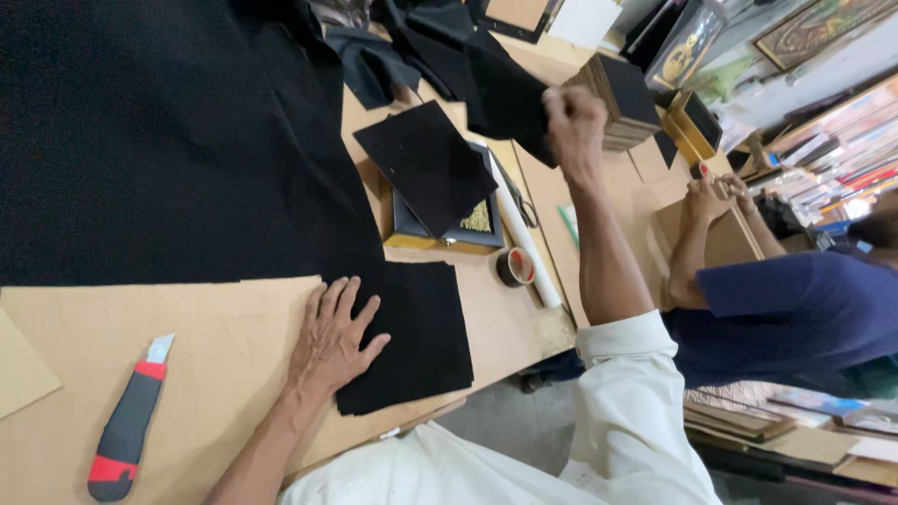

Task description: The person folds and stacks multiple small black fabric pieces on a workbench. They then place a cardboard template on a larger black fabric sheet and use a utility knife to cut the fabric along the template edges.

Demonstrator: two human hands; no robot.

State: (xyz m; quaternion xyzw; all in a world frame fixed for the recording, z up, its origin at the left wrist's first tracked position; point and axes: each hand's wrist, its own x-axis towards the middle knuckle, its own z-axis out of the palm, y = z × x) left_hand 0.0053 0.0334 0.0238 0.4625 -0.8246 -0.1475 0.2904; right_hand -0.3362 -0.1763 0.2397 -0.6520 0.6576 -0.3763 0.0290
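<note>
My left hand [332,339] lies flat, fingers spread, on the edge of a stack of black cloth squares [426,332] and the brown board [224,337] beneath it. My right hand [572,117] is raised over the table, fist closed on the corner of a black cloth piece [505,93] that hangs to its left. A large sheet of black cloth [168,131] covers the upper left of the table. Another black square [428,166] rests loosely on a dark frame with a gold edge [449,240].
A red and black utility knife [126,425] lies on the board at lower left. A tape roll [515,266] and a white paper roll [526,238] sit near the frame. Stacked dark boards [622,89] stand behind. A person in a blue shirt [795,313] works at right, hands [713,194] on a board.
</note>
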